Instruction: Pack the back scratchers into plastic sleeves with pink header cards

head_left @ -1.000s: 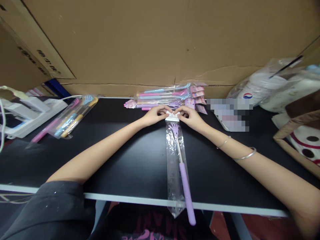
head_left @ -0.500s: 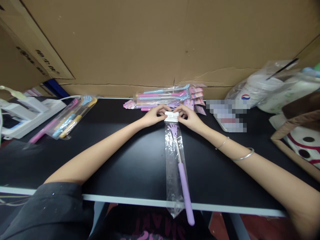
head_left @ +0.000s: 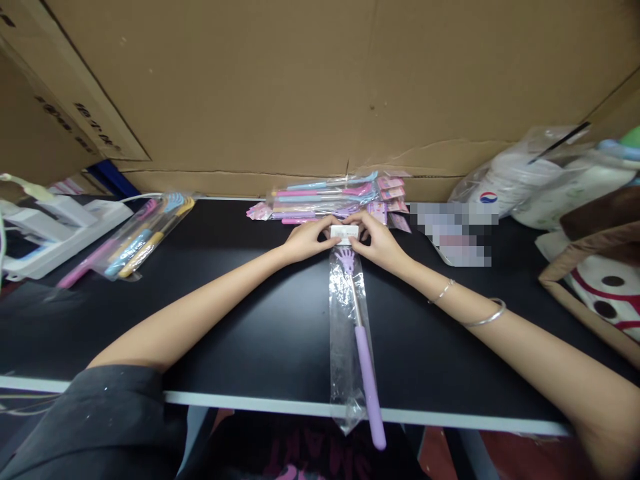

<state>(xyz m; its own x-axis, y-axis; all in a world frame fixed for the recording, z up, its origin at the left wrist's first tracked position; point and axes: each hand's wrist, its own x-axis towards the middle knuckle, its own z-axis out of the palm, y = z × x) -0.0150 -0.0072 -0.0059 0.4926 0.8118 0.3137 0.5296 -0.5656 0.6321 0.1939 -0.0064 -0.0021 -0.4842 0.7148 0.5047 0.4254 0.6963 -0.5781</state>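
Between my two hands is a small white card (head_left: 345, 231) at the top end of a clear plastic sleeve (head_left: 341, 333). My left hand (head_left: 311, 239) pinches the card's left side, and my right hand (head_left: 373, 239) pinches its right side, thumbs at the lower edge. Just below the card lies a purple back scratcher (head_left: 367, 373), its hand-shaped head toward the card. Its metal rod runs over the sleeve, and the purple handle sticks out past the table's front edge. Whether the scratcher's head is inside the sleeve or on top, I cannot tell.
Several bagged back scratchers (head_left: 325, 193) are stacked behind my hands. More in plastic (head_left: 145, 240) lie left, beside a white power strip (head_left: 75, 233). At right are a blurred-out flat object (head_left: 450, 233), a bagged white cup (head_left: 520, 173) and a brown-and-white bag (head_left: 600, 287). Cardboard (head_left: 300, 87) stands behind.
My fingers have shifted on the white card, with both thumbs now lower, at its bottom edge. The card looks tilted differently. The back scratcher and sleeve have barely moved.
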